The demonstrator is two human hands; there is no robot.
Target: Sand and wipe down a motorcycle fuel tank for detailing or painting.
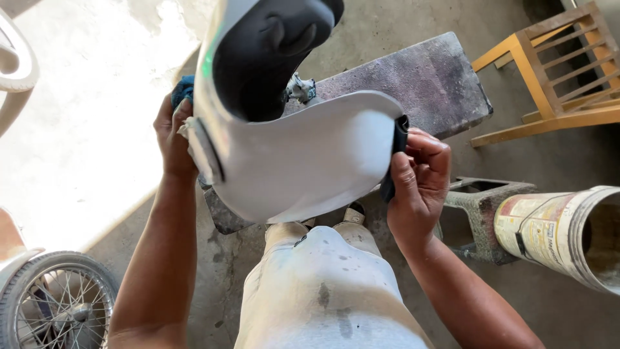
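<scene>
White curved panel [310, 161]: left hand [173, 139] grip closed on its left edge with blue cloth [183, 89], right hand [420, 187] pinching its right edge.

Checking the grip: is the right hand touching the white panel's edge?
Touching: the head view shows the right hand pinching the white panel at its edge.

A bare concrete floor [97, 97] carries a dark stone slab [420, 84] (speckled purple-grey, lying flat). Also standing on the floor: a yellow wooden chair [555, 71], a hollow concrete block [484, 207], and a spoked wheel [55, 304].
</scene>
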